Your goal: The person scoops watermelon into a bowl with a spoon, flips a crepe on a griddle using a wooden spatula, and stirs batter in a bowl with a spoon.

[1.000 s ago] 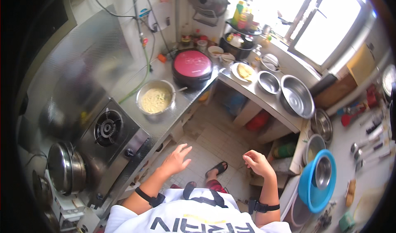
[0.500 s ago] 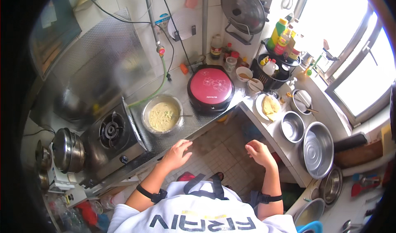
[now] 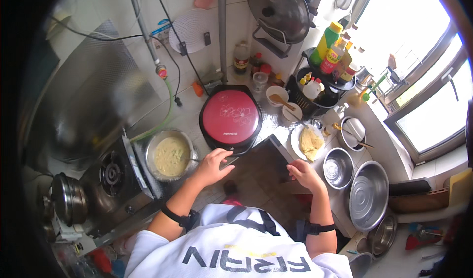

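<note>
The left hand (image 3: 213, 163) reaches toward the front edge of the red-lidded electric griddle (image 3: 230, 119), fingers loosely spread and holding nothing; its fingertips lie at or just short of the griddle's handle, and contact cannot be told. The right hand (image 3: 302, 172) hovers over the corner of the tabletop (image 3: 276, 147), half curled and empty, near the white plate (image 3: 295, 139) carrying a folded yellow flatbread (image 3: 310, 142). The griddle sits closed in the corner of the tabletop, between the steel bowl (image 3: 169, 155) of pale batter on its left and the plate on its right. A gas burner (image 3: 112, 172) stands just beyond the batter bowl, and two empty steel basins (image 3: 367, 194) lie further right. As I judge it, the risks are these: the lid may be hot, so a bare hand landing off the handle could be burned; the left forearm passes close to the batter bowl, and a careless sweep could tip it; lifting the lid could release steam toward the wrist.
</note>
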Motion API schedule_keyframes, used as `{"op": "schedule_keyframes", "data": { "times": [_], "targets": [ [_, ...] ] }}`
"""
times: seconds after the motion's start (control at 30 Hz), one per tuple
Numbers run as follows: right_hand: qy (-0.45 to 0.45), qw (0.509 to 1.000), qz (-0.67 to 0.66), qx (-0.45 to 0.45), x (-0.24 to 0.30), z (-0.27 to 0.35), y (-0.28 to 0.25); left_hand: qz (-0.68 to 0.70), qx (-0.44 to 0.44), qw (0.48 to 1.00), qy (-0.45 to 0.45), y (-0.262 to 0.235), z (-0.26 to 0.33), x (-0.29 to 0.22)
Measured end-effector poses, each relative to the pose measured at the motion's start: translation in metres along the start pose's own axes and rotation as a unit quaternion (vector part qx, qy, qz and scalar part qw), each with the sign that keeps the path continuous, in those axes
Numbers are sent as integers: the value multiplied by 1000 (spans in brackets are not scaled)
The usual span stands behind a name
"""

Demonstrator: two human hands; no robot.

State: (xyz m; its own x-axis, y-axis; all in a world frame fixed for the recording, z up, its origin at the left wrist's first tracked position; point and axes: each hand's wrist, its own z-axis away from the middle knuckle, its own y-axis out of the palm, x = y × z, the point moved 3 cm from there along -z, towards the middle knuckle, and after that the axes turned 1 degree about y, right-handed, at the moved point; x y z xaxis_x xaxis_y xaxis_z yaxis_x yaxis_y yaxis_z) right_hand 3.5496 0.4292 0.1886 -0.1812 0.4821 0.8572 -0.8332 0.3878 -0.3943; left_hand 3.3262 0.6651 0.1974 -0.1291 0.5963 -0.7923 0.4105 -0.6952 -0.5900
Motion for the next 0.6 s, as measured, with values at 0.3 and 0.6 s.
{"op": "schedule_keyframes", "data": {
  "times": [0.3,0.6],
  "targets": [
    [58,994,10,-95,8,-67,-58,-158,79,984,-34,24,-44,56],
    [-45,942,219,-251,-20,-197,-100,-177,72,982,-3,27,-45,62]
  ]
}}
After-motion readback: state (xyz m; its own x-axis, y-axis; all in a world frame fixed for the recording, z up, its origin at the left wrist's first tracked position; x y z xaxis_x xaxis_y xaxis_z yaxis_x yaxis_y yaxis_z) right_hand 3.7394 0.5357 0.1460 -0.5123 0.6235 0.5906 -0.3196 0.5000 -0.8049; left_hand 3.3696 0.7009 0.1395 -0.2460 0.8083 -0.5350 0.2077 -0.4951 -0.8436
